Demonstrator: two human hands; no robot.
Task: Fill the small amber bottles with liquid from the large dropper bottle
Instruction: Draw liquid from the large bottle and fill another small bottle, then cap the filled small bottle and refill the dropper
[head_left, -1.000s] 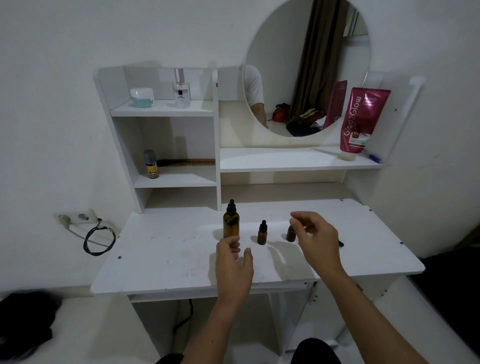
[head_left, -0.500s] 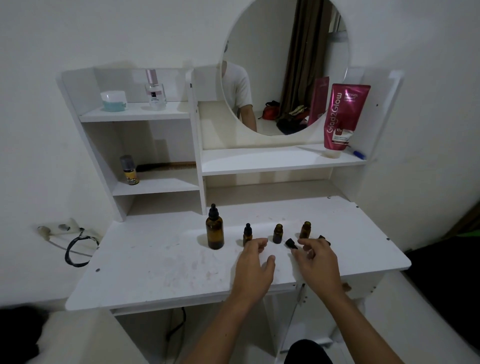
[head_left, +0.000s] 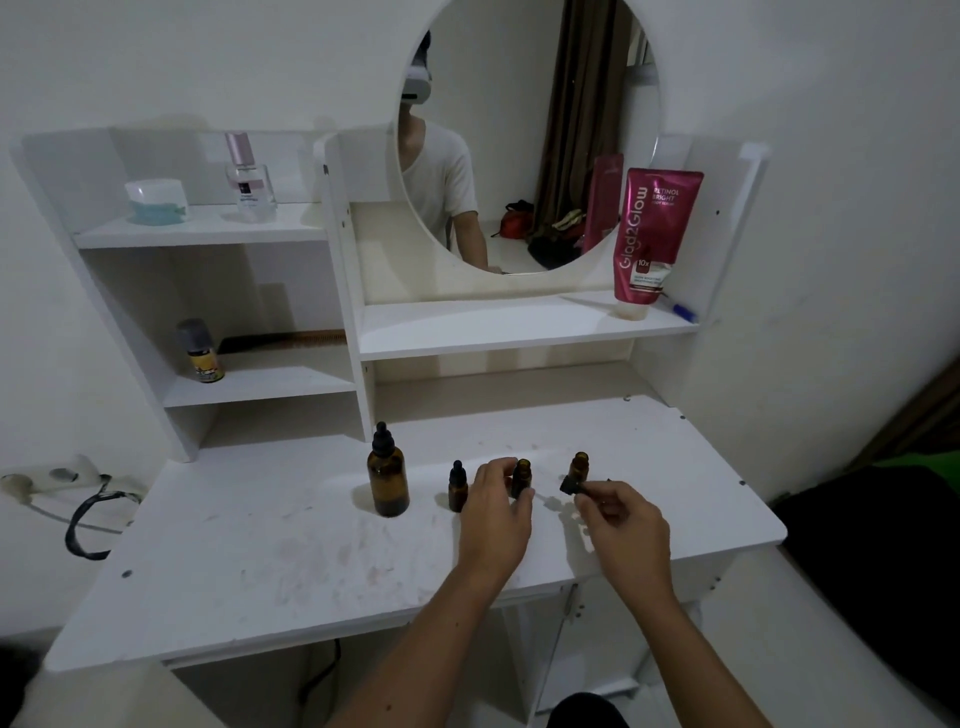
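1. A white vanity table (head_left: 260, 561) fills the view, seen from above by the person working at it. Four amber bottles stand in a row near its middle.
2. The large dropper bottle (head_left: 387, 477) stands upright at the left end of the row with its black dropper cap on. It is untouched, so no liquid appears to have been drawn yet.
3. Just to its right stands a small capped bottle (head_left: 457, 487), closed.
4. Next is a small open bottle (head_left: 521, 477). The left hand (head_left: 496, 512) curls around it, fingers at its sides, likely to steady it for uncapping or filling.
5. Farther right stands a second open bottle (head_left: 578, 467), mouth uncovered and ready to receive liquid.
6. The right hand (head_left: 621, 525) pinches a small black dropper cap (head_left: 570, 486) between fingertips, just in front of that bottle. It is probably being set aside to keep the mouths clear.
7. A round mirror (head_left: 530, 130) hangs above the shelves.
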